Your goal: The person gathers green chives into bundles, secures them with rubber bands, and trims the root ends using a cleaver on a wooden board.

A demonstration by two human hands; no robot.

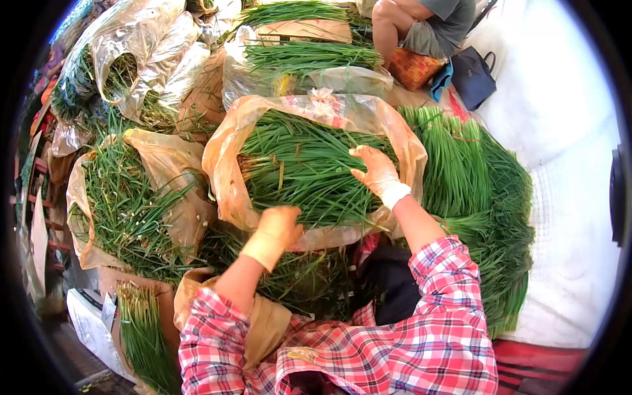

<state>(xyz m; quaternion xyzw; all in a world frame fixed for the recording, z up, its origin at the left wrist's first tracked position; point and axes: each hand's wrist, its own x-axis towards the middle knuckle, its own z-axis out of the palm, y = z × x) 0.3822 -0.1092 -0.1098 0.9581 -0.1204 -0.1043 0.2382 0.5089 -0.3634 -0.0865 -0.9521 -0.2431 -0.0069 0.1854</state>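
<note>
A large plastic bag with its rim rolled open holds long green stalks. Over the right part of these stalks is my right hand, gloved, its fingers apart and nothing visible in it. My left hand, also gloved, is at the bag's lower left edge with its fingers curled; motion blur hides whether anything is between them.
A bag of loose greens stands at the left. Tied green bundles are piled at the right beside a white sheet. Another person sits at the top near a dark bag. A cut bunch lies lower left.
</note>
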